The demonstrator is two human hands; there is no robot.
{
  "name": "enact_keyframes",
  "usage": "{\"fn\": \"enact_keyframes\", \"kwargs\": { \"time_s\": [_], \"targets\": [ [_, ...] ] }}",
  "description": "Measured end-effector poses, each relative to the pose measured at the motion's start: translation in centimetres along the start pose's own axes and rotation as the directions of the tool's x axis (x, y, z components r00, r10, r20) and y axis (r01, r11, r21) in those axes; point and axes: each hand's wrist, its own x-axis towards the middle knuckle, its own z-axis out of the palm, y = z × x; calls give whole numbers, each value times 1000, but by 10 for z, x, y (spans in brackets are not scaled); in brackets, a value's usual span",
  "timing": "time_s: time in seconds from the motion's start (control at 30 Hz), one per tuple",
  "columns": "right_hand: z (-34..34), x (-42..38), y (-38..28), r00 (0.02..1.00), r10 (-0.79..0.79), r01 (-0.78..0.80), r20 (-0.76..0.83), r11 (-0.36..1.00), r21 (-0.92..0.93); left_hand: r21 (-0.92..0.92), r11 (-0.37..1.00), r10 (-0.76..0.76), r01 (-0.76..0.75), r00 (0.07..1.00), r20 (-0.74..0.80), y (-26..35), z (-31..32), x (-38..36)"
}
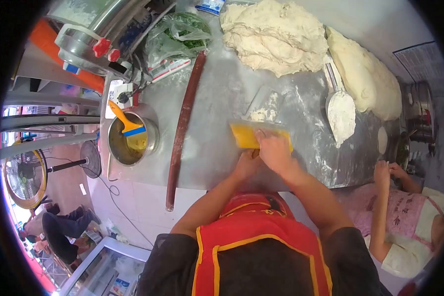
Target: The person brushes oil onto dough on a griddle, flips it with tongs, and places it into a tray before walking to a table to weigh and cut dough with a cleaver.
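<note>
My right hand (274,151) grips a yellow dough scraper (246,136), its long edge facing away from me, low over the metal worktop (212,123). Just below the scraper, my left hand (247,165) is closed, its fingertips by the scraper's near edge; what they hold, if anything, is hidden. A small heap of flour (264,114) lies right beyond the scraper. Farther back sits a large rough mass of dough (276,37), with a smoother dough lump (365,74) to its right. A metal scoop (333,79) rests in flour (341,116) on the right.
A long dark rolling pin (185,123) lies left of my hands, its near end past the table edge. Left of it stands a metal pot (150,135) with an orange-handled brush (123,117). A bag of greens (177,37) lies behind. A co-worker's hands (385,171) are at the right.
</note>
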Motion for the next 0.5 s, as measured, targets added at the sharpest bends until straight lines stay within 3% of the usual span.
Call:
{"fn": "enact_keyframes", "kwargs": {
  "time_s": [0.07,0.2,0.4,0.5],
  "targets": [
    [-2,19,8,999,30,-29,27,999,-41,67,996,-58,59,998,-6,22,-2,-7],
    [14,59,39,993,-29,24,-114,999,-49,100,988,-115,116,993,-17,29,-3,-11],
    [3,127,74,998,50,-54,-28,987,-150,126,991,-44,48,999,-30,18,-3,-21],
    [-12,165,87,998,61,-60,-1,982,-178,119,980,-164,160,986,27,23,-12,-41]
  ]
}}
